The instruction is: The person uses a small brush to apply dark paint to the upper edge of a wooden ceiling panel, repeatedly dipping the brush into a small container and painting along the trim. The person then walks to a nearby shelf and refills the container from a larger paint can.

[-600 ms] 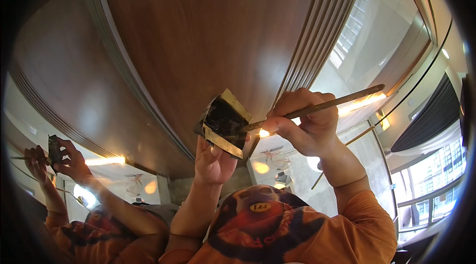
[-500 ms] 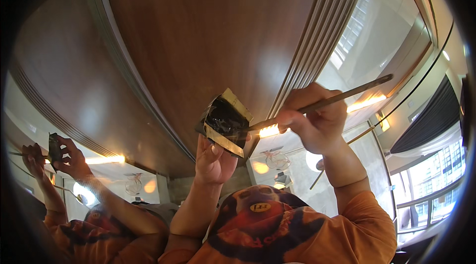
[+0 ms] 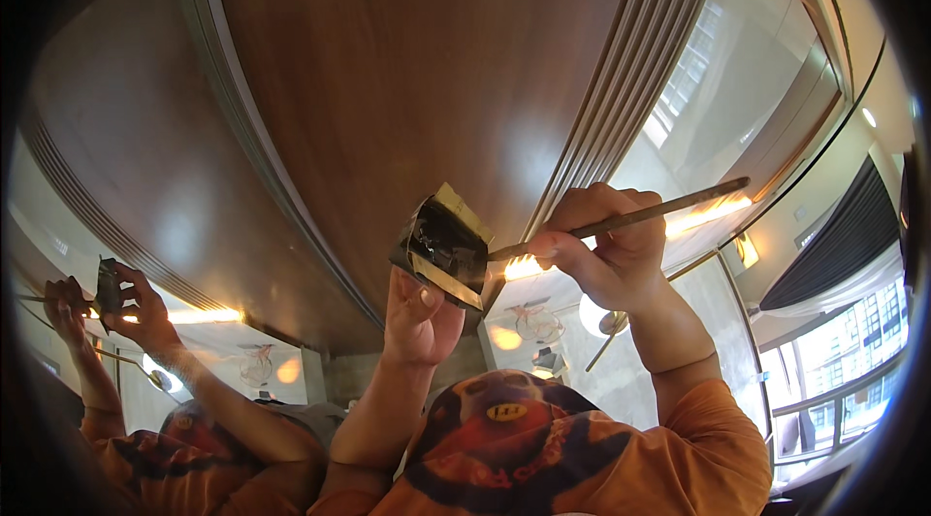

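Black inside with gold-toned edges, a small folded holder (image 3: 444, 242) sits near the view's centre, grasped from its 6 o'clock side by the left hand (image 3: 419, 322). At the holder's 3 o'clock, the right hand (image 3: 609, 246) pinches a thin brown stick (image 3: 679, 205); its near end reaches the holder's edge, contact unclear. Brown panelling (image 3: 407, 60) fills 12 o'clock; a dark curtain (image 3: 842, 235) hangs at 3.

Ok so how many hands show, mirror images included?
4: your left hand holding the gold-edged container, your right hand holding the thin stick, and, at the picture's left, the reflected left hand and reflected right hand.
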{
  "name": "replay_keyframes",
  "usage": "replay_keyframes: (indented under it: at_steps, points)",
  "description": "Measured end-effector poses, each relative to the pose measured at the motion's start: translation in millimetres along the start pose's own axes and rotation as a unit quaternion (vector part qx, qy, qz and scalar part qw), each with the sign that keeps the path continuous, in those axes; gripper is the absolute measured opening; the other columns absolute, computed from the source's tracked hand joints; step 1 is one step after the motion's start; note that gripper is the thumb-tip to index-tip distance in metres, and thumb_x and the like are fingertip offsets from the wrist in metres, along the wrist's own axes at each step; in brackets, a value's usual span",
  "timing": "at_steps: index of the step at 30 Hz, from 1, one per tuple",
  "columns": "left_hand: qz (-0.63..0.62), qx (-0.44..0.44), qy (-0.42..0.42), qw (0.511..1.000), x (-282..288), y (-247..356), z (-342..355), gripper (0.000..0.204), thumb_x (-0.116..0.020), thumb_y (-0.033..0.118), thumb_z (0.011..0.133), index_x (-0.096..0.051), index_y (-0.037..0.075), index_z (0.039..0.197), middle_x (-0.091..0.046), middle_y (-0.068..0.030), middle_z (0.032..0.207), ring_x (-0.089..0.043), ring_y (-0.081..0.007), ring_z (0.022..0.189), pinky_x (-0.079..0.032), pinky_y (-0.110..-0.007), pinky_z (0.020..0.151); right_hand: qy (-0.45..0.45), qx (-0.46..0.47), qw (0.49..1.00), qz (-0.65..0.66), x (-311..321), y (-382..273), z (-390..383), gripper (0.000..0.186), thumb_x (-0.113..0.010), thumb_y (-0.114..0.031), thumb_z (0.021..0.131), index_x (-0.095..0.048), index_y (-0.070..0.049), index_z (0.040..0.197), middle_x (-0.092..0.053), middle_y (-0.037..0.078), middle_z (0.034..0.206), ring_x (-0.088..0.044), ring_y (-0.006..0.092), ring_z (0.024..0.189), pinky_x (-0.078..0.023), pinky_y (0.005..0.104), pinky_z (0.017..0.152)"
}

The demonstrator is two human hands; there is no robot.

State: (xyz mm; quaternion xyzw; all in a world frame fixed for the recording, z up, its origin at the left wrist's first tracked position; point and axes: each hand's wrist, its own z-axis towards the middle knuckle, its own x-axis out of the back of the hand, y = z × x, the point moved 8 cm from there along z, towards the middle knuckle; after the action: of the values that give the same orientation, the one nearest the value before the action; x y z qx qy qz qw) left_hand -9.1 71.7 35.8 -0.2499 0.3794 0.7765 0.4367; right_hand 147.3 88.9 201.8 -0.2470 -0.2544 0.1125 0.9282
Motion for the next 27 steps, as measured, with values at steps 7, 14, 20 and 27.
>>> replay_keyframes:
  at_steps: [7, 14, 20, 27]
  points:
    - [0.028, -0.014, 0.01, 0.999, -14, 6, 6, 0.052, -0.073, 0.023, 0.096, -0.054, 0.013, 0.143, -0.061, -0.0086, 0.141, -0.058, -0.0266, 0.13, -0.05, -0.048, 0.105, 0.052, -0.086, 0.992, 0.073, 5, 12, -5, 0.014, -0.077, -0.009, 0.094, -0.068, -0.001, 0.086, -0.068, 0.005, 0.068, -0.066, 0.0099, 0.059, -0.049, 0.0245, 0.053]
    - [0.044, -0.024, 0.054, 0.997, -8, 7, 6, 0.056, -0.076, 0.021, 0.094, -0.052, 0.011, 0.143, -0.062, -0.0086, 0.138, -0.063, -0.0288, 0.124, -0.052, -0.046, 0.107, 0.13, -0.178, 0.946, 0.239, 16, 40, -7, 0.018, -0.066, -0.013, 0.102, -0.057, -0.002, 0.09, -0.067, 0.007, 0.067, -0.068, 0.018, 0.057, -0.054, 0.0308, 0.05]
    - [0.019, 0.014, 0.11, 0.994, 0, -12, 2, 0.056, -0.076, 0.021, 0.094, -0.052, 0.012, 0.144, -0.06, -0.0092, 0.142, -0.059, -0.0302, 0.13, -0.047, -0.048, 0.114, 0.229, -0.207, 0.884, 0.352, 45, 72, 14, 0.025, -0.061, -0.029, 0.106, -0.058, -0.007, 0.094, -0.064, 0.006, 0.068, -0.064, 0.0188, 0.052, -0.053, 0.0318, 0.051]
    - [-0.083, 0.113, 0.111, 0.984, -26, -76, -21, 0.051, -0.066, 0.01, 0.097, -0.049, 0.011, 0.145, -0.056, -0.0118, 0.145, -0.052, -0.0321, 0.136, -0.041, -0.051, 0.118, 0.247, -0.121, 0.863, 0.424, 99, 54, 60, 0.024, -0.055, -0.031, 0.109, -0.061, -0.009, 0.101, -0.068, 0.003, 0.076, -0.064, 0.0128, 0.067, -0.052, 0.0285, 0.066]
